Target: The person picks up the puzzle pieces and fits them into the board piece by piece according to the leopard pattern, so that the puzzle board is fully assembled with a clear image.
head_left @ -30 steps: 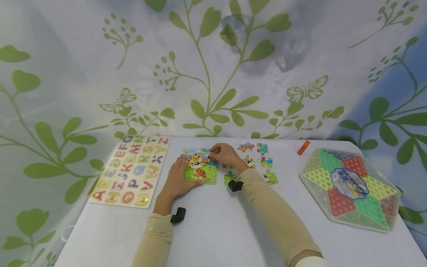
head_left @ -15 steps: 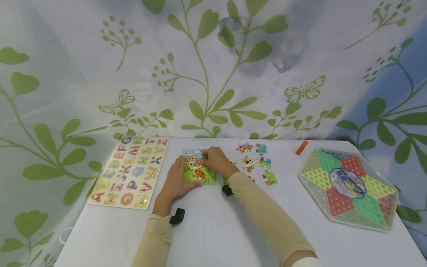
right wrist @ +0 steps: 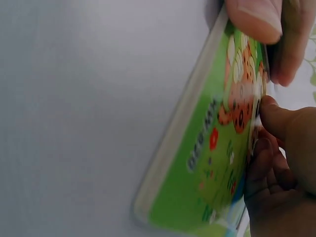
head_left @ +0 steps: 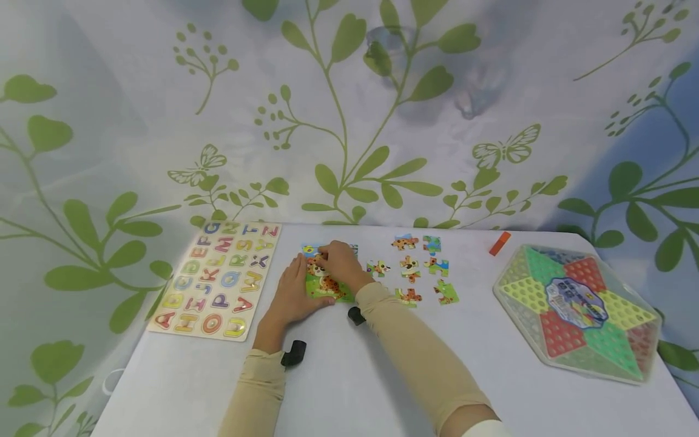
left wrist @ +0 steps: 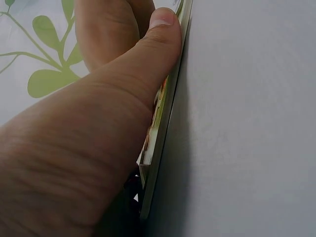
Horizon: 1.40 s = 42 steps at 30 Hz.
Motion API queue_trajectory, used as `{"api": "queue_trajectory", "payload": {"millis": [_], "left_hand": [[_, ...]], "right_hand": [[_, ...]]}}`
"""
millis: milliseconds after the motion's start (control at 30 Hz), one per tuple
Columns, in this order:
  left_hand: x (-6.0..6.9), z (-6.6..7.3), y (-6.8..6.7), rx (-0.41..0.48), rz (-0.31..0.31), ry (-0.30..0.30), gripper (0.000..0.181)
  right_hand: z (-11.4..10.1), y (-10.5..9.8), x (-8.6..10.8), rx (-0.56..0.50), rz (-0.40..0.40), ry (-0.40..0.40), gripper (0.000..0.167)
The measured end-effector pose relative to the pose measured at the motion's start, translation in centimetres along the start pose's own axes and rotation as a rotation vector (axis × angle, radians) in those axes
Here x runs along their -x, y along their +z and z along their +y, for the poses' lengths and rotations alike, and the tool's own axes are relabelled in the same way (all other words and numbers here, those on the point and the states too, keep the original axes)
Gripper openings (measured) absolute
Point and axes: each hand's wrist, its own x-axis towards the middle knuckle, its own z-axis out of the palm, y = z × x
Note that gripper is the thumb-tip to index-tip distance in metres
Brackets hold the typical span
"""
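right hand (head_left: 341, 264) has moved left across puzzle board (head_left: 343, 296), now over upper part, near left hand (head_left: 292, 292). board lies on table (head_left: 338, 376), near square, leopard's head toward leafy backdrop (head_left: 382, 67), lettering (right wrist: 202, 136) along near edge. left hand spread at left edge, thumb reaching near edge; right hand bent, cannot tell whether pinching piece. loose pieces (head_left: 409, 267) right of board, letter board (head_left: 208, 307) left, hexagonal game board (head_left: 562, 334) far right. right hand hides much of board's upper half; right sleeve (head_left: 426, 358) partly covers one loose piece.
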Motion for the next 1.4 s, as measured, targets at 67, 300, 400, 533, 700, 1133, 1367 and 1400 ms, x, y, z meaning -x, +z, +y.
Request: {"api": "queue_trajectory", "payload": {"millis": [67,300,400,533,700,1133,1367,1400], "left_hand": [[0.1,0.2,-0.1,0.005,0.002,0.003,0.129],[0.4,0.6,-0.4,0.025,0.028,0.024,0.123],[0.4,0.5,-0.4,0.017,0.039,0.045,0.121],[0.3,0.4,-0.4,-0.027,0.038,0.076,0.117],[0.1,0.4,-0.5,-0.07,0.001,0.078,0.113],[-0.3,0.3,0.3,-0.08,-0.008,0.066,0.112],[0.0,0.0,0.1,-0.098,-0.013,0.046,0.11],[0.0,-0.1,0.1,-0.096,-0.011,0.05,0.11]], "right_hand": [[-0.2,0.0,0.0,0.017,-0.006,0.007,0.042],[-0.5,-0.1,-0.1,0.03,0.001,0.001,0.037],[-0.5,-0.2,0.0,0.002,0.0,-0.001,0.037],[-0.4,-0.5,0.2,-0.054,0.001,0.004,0.037],[-0.3,-0.6,0.2,-0.079,0.01,0.002,0.039],[5.9,-3.8,1.3,-0.29,0.031,-0.011,0.043],[11.3,-9.7,3.5,-0.326,0.066,0.075,0.045],[12.1,-10.4,3.9,-0.311,0.071,0.088,0.045]]}}
